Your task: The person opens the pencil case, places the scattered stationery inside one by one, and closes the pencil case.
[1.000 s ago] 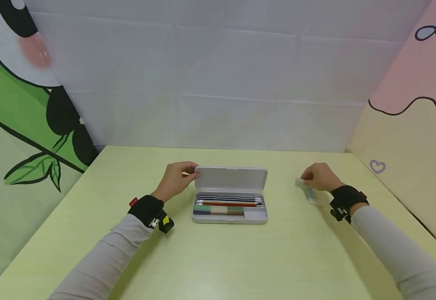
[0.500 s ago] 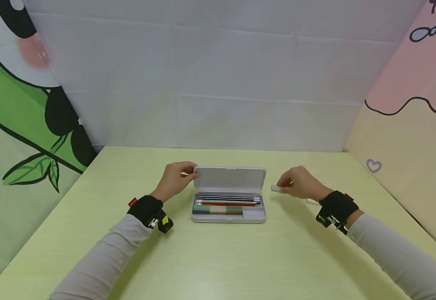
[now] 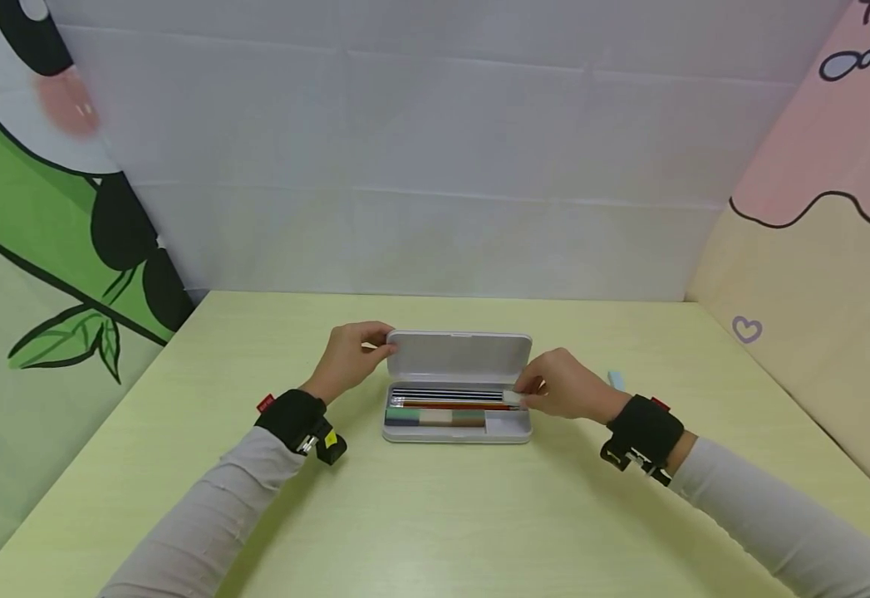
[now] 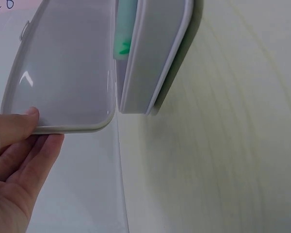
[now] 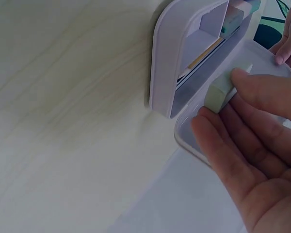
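A white pencil case (image 3: 505,427) lies open at the middle of the table, its lid (image 3: 459,355) raised at the back. My left hand (image 3: 348,353) pinches the lid's left edge, thumb on the inner face in the left wrist view. Inside lie several striped pencils (image 3: 442,394), an orange-brown pencil (image 3: 453,406) and a row of coloured blocks (image 3: 435,418). My right hand (image 3: 565,386) pinches a small pale eraser (image 5: 220,94) between thumb and fingers. In the head view the eraser overlaps the right ends of the pencils; a front-right compartment (image 5: 201,46) holds nothing.
A light blue piece (image 3: 616,380) lies on the table (image 3: 405,523) behind my right wrist, partly hidden by it. A pale cloth wall (image 3: 435,166) stands behind the table, with printed panels at left and right.
My right hand has picked the eraser up from the right side of the table and carried it left to the case's right end. My left hand stays at the lid.
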Available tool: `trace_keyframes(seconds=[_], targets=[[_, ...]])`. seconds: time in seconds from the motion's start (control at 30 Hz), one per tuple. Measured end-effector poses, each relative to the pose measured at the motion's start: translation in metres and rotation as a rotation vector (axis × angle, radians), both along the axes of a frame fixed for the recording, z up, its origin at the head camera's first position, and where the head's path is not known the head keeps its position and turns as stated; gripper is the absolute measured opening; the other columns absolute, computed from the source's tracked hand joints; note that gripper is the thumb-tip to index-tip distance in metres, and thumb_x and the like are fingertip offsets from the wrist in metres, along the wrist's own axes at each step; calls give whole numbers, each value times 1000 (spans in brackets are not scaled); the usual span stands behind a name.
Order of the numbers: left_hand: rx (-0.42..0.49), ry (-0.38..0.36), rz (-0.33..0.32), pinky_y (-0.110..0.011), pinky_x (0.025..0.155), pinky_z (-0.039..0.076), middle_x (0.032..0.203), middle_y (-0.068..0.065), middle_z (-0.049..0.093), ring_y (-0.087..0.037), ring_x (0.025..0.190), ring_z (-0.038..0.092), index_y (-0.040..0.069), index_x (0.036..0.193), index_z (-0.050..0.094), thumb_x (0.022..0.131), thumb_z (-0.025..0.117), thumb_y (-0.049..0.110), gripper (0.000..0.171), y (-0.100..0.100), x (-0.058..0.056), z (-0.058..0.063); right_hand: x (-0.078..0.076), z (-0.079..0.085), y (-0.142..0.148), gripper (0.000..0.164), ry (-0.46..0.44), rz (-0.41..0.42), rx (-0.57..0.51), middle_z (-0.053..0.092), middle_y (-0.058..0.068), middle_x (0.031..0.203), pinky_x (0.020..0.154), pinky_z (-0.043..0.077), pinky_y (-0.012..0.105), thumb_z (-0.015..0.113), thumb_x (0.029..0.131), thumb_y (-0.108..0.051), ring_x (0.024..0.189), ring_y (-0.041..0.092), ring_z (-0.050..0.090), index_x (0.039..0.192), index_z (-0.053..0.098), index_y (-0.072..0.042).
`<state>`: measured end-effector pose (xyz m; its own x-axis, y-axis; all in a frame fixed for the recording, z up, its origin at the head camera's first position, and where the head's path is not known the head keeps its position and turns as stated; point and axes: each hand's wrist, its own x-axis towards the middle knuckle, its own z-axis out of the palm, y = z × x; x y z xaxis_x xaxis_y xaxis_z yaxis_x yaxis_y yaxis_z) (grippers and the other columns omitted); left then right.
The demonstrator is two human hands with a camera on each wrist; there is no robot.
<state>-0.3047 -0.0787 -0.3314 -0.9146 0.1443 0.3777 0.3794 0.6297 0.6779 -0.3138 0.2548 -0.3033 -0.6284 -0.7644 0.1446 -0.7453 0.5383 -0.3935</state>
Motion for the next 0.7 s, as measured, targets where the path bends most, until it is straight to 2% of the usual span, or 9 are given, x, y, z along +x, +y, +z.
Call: trace_keyframes(seconds=[0.23,0.4,0.53,0.7], targets=[[-5,-1,4,-37,77,61,94,-17,73,-27,88,70,0,105,70,86,70,6,19,-1,0,0,7,-7,-11,8,-4,27,3,74,4,81,66,56,22,75,78,-1,69,4,64,86,76,-3],[-10,-3,9,-37,77,61,94,-16,73,-27,88,70,1,104,70,86,70,7,19,0,1,1,12,-11,-17,8,4,7,27,74,4,81,62,52,16,74,79,-2,67,2,60,87,76,-3],[-6,0,4,-37,77,61,95,-17,73,-28,88,70,1,104,70,86,70,6,18,0,2,1,12,-14,-19,7,10,-1,32,73,3,80,61,48,14,74,79,-2,65,2,57,85,76,-4],[-4,-12,6,-37,78,61,95,-16,73,-27,89,70,1,104,70,86,70,7,18,-1,0,0,12,-18,-20,6,16,12,29,73,3,80,62,50,15,75,79,-3,66,1,57,85,76,-5]])
